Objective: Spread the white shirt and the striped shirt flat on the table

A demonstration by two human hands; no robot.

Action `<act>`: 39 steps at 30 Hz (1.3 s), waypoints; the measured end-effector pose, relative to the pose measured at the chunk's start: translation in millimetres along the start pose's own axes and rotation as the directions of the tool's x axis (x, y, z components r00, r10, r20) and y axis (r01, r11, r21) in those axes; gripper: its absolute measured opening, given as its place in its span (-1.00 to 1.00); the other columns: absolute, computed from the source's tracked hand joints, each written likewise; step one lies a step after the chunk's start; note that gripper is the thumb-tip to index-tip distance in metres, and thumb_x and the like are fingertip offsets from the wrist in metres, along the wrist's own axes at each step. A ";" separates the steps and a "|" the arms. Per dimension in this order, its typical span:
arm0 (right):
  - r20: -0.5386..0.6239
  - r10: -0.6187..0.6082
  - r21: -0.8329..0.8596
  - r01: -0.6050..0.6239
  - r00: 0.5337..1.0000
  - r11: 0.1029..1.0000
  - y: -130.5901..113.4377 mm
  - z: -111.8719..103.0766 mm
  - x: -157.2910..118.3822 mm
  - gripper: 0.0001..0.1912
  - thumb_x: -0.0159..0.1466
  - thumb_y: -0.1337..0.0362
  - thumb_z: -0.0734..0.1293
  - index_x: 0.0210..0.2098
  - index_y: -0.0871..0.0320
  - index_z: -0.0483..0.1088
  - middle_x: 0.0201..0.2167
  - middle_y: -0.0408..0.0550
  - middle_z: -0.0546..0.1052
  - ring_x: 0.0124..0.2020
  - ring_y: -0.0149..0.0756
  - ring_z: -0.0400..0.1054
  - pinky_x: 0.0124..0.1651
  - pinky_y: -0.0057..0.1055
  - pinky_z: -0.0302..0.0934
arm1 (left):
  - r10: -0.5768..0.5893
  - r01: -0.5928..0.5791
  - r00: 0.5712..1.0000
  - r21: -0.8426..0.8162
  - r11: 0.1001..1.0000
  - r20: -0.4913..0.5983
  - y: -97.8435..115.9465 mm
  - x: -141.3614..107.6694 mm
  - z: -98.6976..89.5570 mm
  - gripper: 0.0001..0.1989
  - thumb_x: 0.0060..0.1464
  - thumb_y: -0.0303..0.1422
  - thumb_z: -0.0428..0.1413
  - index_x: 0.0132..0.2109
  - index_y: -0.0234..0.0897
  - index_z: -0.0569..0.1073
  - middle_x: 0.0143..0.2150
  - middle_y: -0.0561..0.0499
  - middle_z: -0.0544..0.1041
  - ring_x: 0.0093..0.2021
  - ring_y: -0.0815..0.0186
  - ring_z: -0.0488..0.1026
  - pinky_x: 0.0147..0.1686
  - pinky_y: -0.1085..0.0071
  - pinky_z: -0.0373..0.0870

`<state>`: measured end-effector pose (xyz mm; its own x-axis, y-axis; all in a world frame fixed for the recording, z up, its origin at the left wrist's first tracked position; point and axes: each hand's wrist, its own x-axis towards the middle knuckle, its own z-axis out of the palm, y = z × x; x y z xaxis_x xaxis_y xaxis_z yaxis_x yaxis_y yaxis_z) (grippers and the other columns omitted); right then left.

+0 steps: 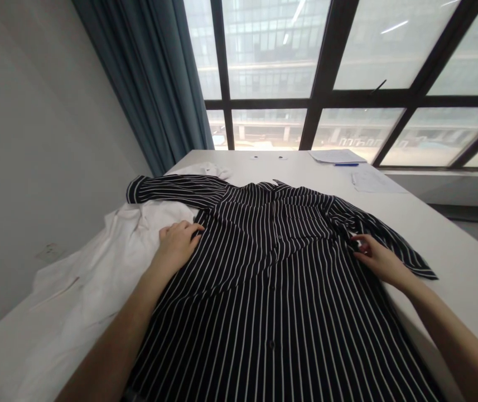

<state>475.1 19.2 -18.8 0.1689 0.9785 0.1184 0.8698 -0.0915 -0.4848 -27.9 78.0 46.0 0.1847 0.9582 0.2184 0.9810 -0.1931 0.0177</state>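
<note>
A black shirt with white stripes (280,268) lies spread out, front side up, its collar toward the window and both sleeves out to the sides. At the shirt's left edge, below the sleeve, my left hand (178,241) has its fingers closed on the striped cloth. On the opposite side, my right hand (373,257) pinches the shirt's edge just under the right sleeve. White cloth (138,245) lies beside and partly beneath the left sleeve.
The white table (464,262) carries papers (337,157), a blue pen (346,164) and another sheet (375,181) at the far right. A blue curtain (155,72) and wall stand left; windows are behind.
</note>
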 end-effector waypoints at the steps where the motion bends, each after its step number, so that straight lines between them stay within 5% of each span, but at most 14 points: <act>1: -0.008 0.016 0.029 -0.015 1.000 0.999 1.2 -0.9 0.8 -0.58 0.12 0.15 0.23 -0.05 0.16 0.32 -0.46 -0.07 0.50 -0.44 -0.15 0.43 -0.32 -0.28 0.29 | 0.010 -0.010 1.000 -0.016 1.000 0.020 -1.8 0.3 -1.0 -0.71 0.21 -0.35 -0.05 -0.05 -0.15 0.52 -0.08 -0.10 0.52 -0.02 0.05 0.43 0.03 0.03 0.21; 5: 0.010 0.076 0.115 -0.077 0.997 0.990 4.2 -6.4 2.9 -0.50 0.13 0.10 0.26 0.03 0.18 0.31 -0.38 0.02 0.56 -0.38 -0.10 0.48 -0.27 -0.23 0.34 | 0.046 -0.040 0.997 -0.098 0.994 0.065 -13.7 3.1 -3.7 -0.64 0.20 -0.41 -0.13 -0.08 -0.19 0.56 -0.07 -0.09 0.56 -0.07 0.11 0.49 0.01 0.13 0.28; 11: 0.153 -0.010 0.176 -0.017 0.988 0.984 4.1 -11.5 4.6 -0.56 0.06 0.29 0.23 -0.06 0.14 0.45 -0.11 0.04 0.58 -0.11 -0.04 0.48 -0.05 -0.18 0.35 | 0.136 -0.119 0.989 -0.243 0.963 0.052 -25.0 6.5 4.5 -0.56 0.18 -0.32 -0.14 0.09 -0.31 0.47 0.02 -0.12 0.49 -0.01 0.13 0.46 0.07 0.19 0.34; 16: 0.095 -0.009 0.022 0.007 0.995 1.000 17.1 -13.0 5.2 -0.44 0.01 0.45 0.16 -0.04 0.11 0.50 -0.02 0.01 0.55 0.05 -0.01 0.41 0.14 -0.09 0.23 | 0.141 -0.144 0.989 -0.379 0.914 -0.036 -30.5 8.9 15.7 -0.52 0.07 -0.41 -0.11 0.11 -0.34 0.42 0.04 -0.13 0.43 0.05 0.16 0.40 0.18 0.20 0.27; 20: 0.050 0.021 -0.149 -0.014 0.999 0.989 28.8 -14.4 4.1 -0.41 0.05 0.49 0.12 0.01 0.12 0.49 0.06 0.07 0.48 0.05 0.05 0.40 0.10 -0.06 0.26 | 0.102 -0.121 0.992 -0.406 0.906 -0.067 -35.9 11.6 20.2 -0.55 0.10 -0.41 -0.11 0.11 -0.31 0.42 0.01 -0.12 0.43 0.06 0.18 0.38 0.21 0.18 0.25; 28: 0.043 -0.028 -0.292 0.039 0.999 0.956 23.8 -11.2 -0.8 -0.41 0.12 0.51 0.11 0.10 0.17 0.42 0.09 0.19 0.39 -0.03 0.09 0.42 0.02 -0.08 0.28 | 0.077 -0.111 0.988 -0.274 0.955 -0.132 -24.5 4.8 25.2 -0.50 0.11 -0.54 -0.14 0.17 -0.31 0.38 0.02 -0.16 0.27 -0.03 0.18 0.39 0.13 0.18 0.35; 33: 0.014 0.041 -0.096 -0.040 0.999 0.995 12.0 -14.9 -0.7 -0.55 0.13 0.48 0.14 -0.03 0.23 0.42 0.05 0.25 0.41 -0.03 0.08 0.40 0.05 -0.10 0.21 | 0.104 -0.115 0.972 -0.041 0.993 -0.208 -0.6 -0.1 15.2 -0.50 0.08 -0.61 -0.12 0.12 -0.25 0.43 0.08 -0.22 0.23 0.03 0.04 0.30 0.06 0.07 0.34; 39: -0.041 0.231 0.123 -0.225 0.972 0.967 15.7 -19.1 6.8 -0.89 0.20 0.35 0.16 -0.28 0.14 0.27 -0.26 0.21 0.53 -0.15 0.01 0.42 0.03 -0.07 0.20 | 0.009 -0.018 0.984 -0.048 0.999 -0.177 2.7 0.4 14.6 -0.75 0.16 -0.40 -0.02 -0.04 -0.34 0.41 -0.13 -0.18 0.32 -0.07 0.05 0.31 0.02 0.10 0.33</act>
<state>498.8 20.9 -9.1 0.3844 0.9224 0.0382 0.7459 -0.2860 -0.6015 -24.4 81.0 32.0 0.1803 0.9039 0.3879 0.9735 -0.2203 0.0609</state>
